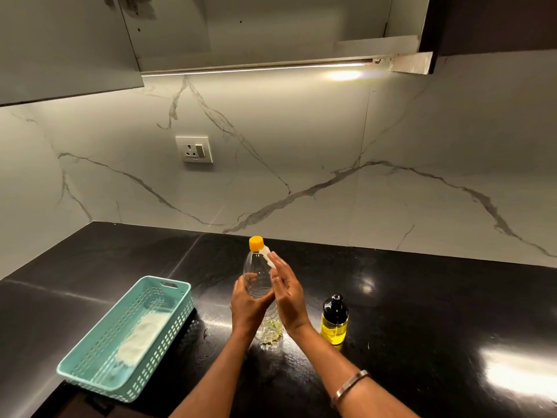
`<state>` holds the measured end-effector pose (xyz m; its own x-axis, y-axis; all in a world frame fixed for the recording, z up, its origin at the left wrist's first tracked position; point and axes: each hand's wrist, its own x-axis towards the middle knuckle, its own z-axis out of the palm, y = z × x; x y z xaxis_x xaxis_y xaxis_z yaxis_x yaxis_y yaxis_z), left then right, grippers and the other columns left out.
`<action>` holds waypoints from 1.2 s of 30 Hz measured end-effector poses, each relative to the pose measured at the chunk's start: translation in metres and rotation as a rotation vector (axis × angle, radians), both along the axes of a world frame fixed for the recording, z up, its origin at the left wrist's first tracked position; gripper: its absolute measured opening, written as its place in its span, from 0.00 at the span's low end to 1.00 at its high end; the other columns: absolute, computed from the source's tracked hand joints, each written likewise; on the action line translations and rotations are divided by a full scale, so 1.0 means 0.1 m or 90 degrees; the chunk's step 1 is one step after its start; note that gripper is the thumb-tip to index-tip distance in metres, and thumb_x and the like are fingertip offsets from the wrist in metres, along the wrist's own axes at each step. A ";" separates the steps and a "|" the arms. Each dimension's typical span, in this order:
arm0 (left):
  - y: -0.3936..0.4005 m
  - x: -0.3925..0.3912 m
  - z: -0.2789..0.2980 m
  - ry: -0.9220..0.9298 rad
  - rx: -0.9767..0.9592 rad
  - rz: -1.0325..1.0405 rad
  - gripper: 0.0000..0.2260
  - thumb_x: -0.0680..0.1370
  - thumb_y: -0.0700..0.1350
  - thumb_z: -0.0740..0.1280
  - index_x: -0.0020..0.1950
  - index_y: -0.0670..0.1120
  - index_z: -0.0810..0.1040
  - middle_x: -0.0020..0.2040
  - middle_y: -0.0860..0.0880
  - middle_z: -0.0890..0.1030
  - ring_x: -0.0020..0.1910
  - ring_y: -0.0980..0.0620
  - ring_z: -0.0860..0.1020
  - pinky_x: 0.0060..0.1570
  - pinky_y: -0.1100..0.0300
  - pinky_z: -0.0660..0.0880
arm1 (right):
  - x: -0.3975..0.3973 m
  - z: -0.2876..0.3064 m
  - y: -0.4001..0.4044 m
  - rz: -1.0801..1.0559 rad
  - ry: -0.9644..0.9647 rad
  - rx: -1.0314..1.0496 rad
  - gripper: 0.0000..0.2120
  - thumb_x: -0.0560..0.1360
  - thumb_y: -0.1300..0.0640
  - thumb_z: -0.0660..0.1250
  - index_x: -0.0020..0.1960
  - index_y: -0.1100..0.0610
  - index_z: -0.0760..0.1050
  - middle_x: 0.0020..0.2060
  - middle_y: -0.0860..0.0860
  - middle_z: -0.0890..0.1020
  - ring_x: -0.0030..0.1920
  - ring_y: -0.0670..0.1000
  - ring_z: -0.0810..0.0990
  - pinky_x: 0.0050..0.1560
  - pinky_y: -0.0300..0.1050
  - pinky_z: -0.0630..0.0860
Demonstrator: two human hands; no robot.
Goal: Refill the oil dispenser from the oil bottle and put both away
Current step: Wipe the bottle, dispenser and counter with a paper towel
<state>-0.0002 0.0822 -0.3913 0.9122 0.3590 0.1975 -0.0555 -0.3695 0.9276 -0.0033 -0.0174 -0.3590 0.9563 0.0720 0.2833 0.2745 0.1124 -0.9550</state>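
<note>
- A teal slotted basket (126,339) sits on the black countertop (422,312) at the near left, its long axis running from near left to far right, with something white lying inside it.
- The oil dispenser (334,319), black-topped and filled with yellow oil, stands upright just right of the hands, clear of them.
- A wall socket (194,148) is set in the marble backsplash (391,176) behind.
- The oil bottle (259,285) stands between the hands at the counter's middle, long axis upright and leaning slightly away, orange cap (256,243) on top, a little oil at its base.
- The left hand (248,306) wraps around the bottle's body.
- The right hand (286,292) is flat and open-fingered, against the bottle's right side; a bangle (351,384) circles that wrist.
</note>
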 end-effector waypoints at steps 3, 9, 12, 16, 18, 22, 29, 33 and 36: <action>0.01 -0.01 0.04 0.001 0.016 -0.070 0.23 0.64 0.50 0.80 0.55 0.53 0.73 0.53 0.53 0.77 0.52 0.57 0.76 0.46 0.70 0.71 | 0.10 0.05 -0.05 -0.031 0.018 -0.003 0.18 0.81 0.49 0.56 0.70 0.46 0.70 0.68 0.44 0.74 0.69 0.43 0.70 0.69 0.42 0.69; 0.04 0.02 0.18 0.011 0.031 -0.114 0.23 0.63 0.50 0.80 0.52 0.55 0.75 0.49 0.54 0.80 0.48 0.59 0.80 0.45 0.67 0.77 | 0.22 0.19 -0.14 -0.017 0.041 -0.003 0.14 0.82 0.48 0.55 0.63 0.43 0.74 0.61 0.47 0.79 0.63 0.49 0.77 0.66 0.52 0.72; 0.07 0.11 0.26 0.018 0.010 -0.087 0.22 0.63 0.52 0.80 0.52 0.49 0.77 0.46 0.51 0.82 0.45 0.56 0.82 0.45 0.60 0.79 | 0.09 0.19 -0.06 -0.016 -0.018 -0.017 0.20 0.80 0.48 0.55 0.71 0.44 0.68 0.70 0.43 0.72 0.69 0.41 0.70 0.68 0.39 0.69; 0.10 0.12 0.32 0.077 -0.046 -0.188 0.20 0.66 0.48 0.79 0.54 0.46 0.78 0.47 0.49 0.84 0.47 0.51 0.83 0.47 0.61 0.79 | 0.07 0.21 -0.12 -0.002 -0.006 0.023 0.19 0.82 0.53 0.55 0.72 0.51 0.68 0.70 0.45 0.71 0.69 0.41 0.70 0.66 0.35 0.68; 0.14 0.08 0.35 0.136 -0.101 -0.316 0.20 0.67 0.47 0.78 0.56 0.46 0.79 0.50 0.47 0.84 0.52 0.49 0.82 0.48 0.62 0.79 | 0.16 0.25 -0.23 0.011 0.087 0.074 0.18 0.83 0.50 0.53 0.68 0.55 0.72 0.64 0.55 0.78 0.62 0.49 0.78 0.62 0.43 0.74; 0.20 0.03 0.49 0.229 -0.156 -0.466 0.24 0.66 0.51 0.77 0.60 0.48 0.79 0.55 0.49 0.84 0.56 0.53 0.81 0.52 0.63 0.77 | 0.27 0.31 -0.36 0.080 0.203 0.095 0.24 0.82 0.43 0.51 0.64 0.58 0.75 0.57 0.60 0.81 0.56 0.56 0.81 0.58 0.50 0.79; 0.21 0.06 0.47 0.132 -0.214 -0.282 0.27 0.64 0.47 0.79 0.58 0.42 0.73 0.55 0.43 0.81 0.55 0.47 0.81 0.51 0.59 0.78 | 0.22 0.28 -0.29 0.033 0.124 0.114 0.15 0.79 0.41 0.54 0.60 0.39 0.75 0.54 0.43 0.82 0.55 0.42 0.80 0.53 0.39 0.76; 0.07 0.10 0.48 0.109 -0.122 -0.275 0.22 0.68 0.50 0.77 0.57 0.47 0.73 0.54 0.46 0.81 0.53 0.49 0.81 0.54 0.55 0.79 | 0.26 0.24 -0.30 0.028 0.129 0.131 0.14 0.82 0.45 0.52 0.64 0.40 0.70 0.58 0.45 0.80 0.57 0.44 0.80 0.54 0.41 0.77; -0.07 0.14 0.45 0.079 0.006 -0.203 0.22 0.71 0.51 0.75 0.60 0.48 0.72 0.53 0.50 0.80 0.52 0.52 0.80 0.55 0.54 0.78 | 0.26 0.24 -0.27 0.032 0.139 0.146 0.15 0.83 0.46 0.51 0.66 0.42 0.69 0.57 0.44 0.80 0.55 0.42 0.81 0.49 0.37 0.79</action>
